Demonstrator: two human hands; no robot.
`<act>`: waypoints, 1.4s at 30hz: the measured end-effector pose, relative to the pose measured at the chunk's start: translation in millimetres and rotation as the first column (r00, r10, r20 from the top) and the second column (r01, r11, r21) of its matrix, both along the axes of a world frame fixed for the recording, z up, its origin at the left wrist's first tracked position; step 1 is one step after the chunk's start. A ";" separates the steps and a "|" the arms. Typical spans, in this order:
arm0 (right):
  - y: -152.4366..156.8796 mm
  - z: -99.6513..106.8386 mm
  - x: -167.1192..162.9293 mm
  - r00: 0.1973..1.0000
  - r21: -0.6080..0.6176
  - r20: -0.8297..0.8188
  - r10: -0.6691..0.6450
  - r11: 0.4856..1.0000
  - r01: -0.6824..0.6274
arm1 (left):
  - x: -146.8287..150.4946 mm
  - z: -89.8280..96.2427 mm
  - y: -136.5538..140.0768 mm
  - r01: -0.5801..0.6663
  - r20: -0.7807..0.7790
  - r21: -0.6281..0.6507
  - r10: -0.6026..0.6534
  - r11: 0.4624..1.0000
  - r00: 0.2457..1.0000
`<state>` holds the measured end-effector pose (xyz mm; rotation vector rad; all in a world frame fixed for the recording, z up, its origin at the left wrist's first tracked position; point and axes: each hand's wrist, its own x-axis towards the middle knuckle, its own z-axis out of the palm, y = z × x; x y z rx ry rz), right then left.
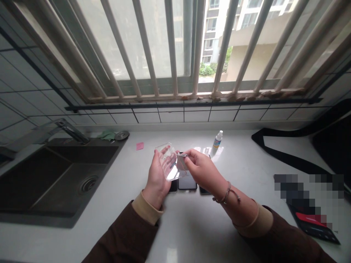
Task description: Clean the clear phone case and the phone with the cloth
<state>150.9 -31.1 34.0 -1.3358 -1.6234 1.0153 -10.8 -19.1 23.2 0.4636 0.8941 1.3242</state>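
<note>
My left hand (157, 179) holds a clear phone case (169, 160), tilted up above the counter, and its fingers show through the plastic. My right hand (204, 168) pinches a small folded grey cloth (181, 163) at the right side of the case; whether the cloth presses on the plastic I cannot tell. Under my hands a phone (188, 183) with a grey face lies flat. Dark edges of flat, phone-like items, one on the left (173, 187) and one on the right (204, 190), show beside it, mostly hidden by my hands.
A white spray bottle (217, 140) stands at the back of the counter (186, 226), and a pink note (139, 146) lies left of centre. The dark sink (109, 164) is at left. Toward the right are a black strap (285, 150) and a partly blurred dark flat item (318, 228).
</note>
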 end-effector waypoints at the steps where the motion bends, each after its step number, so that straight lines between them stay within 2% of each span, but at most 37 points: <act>1: 0.2 -0.8 -0.4 1.000 -0.012 -0.010 0.004 1.000 -0.004 | -0.5 1.5 0.2 0.011 0.031 0.029 -0.012 1.000 0.999; 4: 1.0 -2.5 -1.4 1.000 -0.036 -0.015 0.019 0.999 -0.020 | -1.4 6.4 -0.1 0.027 0.092 0.072 -0.033 0.997 0.995; 8: 0.4 3.7 0.1 0.996 -0.056 -0.001 0.085 0.995 -0.085 | -3.1 10.6 1.9 -0.043 0.110 0.051 0.037 0.998 0.993; 12: 0.9 15.6 8.4 0.981 -0.167 0.095 0.167 0.975 -0.150 | -7.6 9.1 7.8 -0.122 0.095 0.049 0.117 0.991 0.989; 14: 3.7 17.5 13.7 0.987 -0.214 0.061 0.148 0.968 -0.132 | -9.9 8.2 9.2 -0.117 0.087 0.045 0.113 0.992 0.990; 15: 5.7 16.9 16.0 0.994 -0.225 0.014 0.111 0.969 -0.105 | -10.4 8.1 9.0 -0.083 0.089 0.056 0.078 0.995 0.993; 17: 9.9 13.3 19.0 0.998 -0.211 -0.069 0.008 0.977 -0.023 | -9.8 8.8 6.7 0.064 0.099 0.112 -0.075 0.992 0.992; 19: 12.6 8.2 19.3 0.993 -0.145 -0.096 -0.064 0.988 0.050 | -7.2 9.8 3.1 0.220 0.092 0.183 -0.239 0.958 0.967; 21: 12.4 3.7 16.5 0.993 -0.077 -0.087 -0.074 0.995 0.067 | -3.9 10.0 -0.1 0.270 0.071 0.242 -0.294 0.932 0.953; 23: 9.6 0.6 11.1 0.991 -0.060 -0.123 -0.049 0.997 0.041 | -1.3 9.0 -1.7 0.239 0.053 0.293 -0.265 0.926 0.963; 26: 3.3 -1.6 1.0 0.959 -0.115 -0.284 -0.007 0.993 -0.027 | -0.1 6.5 -1.4 0.196 0.053 0.324 -0.225 0.925 0.973; 32: -4.0 -1.9 -12.8 0.802 -0.305 -0.598 -0.002 0.925 -0.226 | -5.7 3.8 5.8 0.062 0.080 0.306 -0.090 0.950 0.993; 35: -5.7 -2.1 -15.2 0.766 -0.348 -0.642 -0.019 0.898 -0.269 | -12.0 3.7 12.6 -0.064 0.086 0.325 0.038 0.944 0.996; 38: -7.4 -1.9 -16.3 0.766 -0.369 -0.642 -0.020 0.884 -0.286 | -17.4 3.8 18.1 -0.150 0.068 0.338 0.135 0.929 0.989; 40: -8.2 -2.0 -17.0 0.765 -0.382 -0.644 -0.034 0.880 -0.283 | -18.0 3.3 19.3 -0.184 0.028 0.391 0.188 0.902 0.982; 42: -8.8 -2.5 -18.0 0.756 -0.394 -0.652 -0.062 0.879 -0.267 | -15.6 1.6 17.8 -0.205 -0.037 0.525 0.262 0.826 0.964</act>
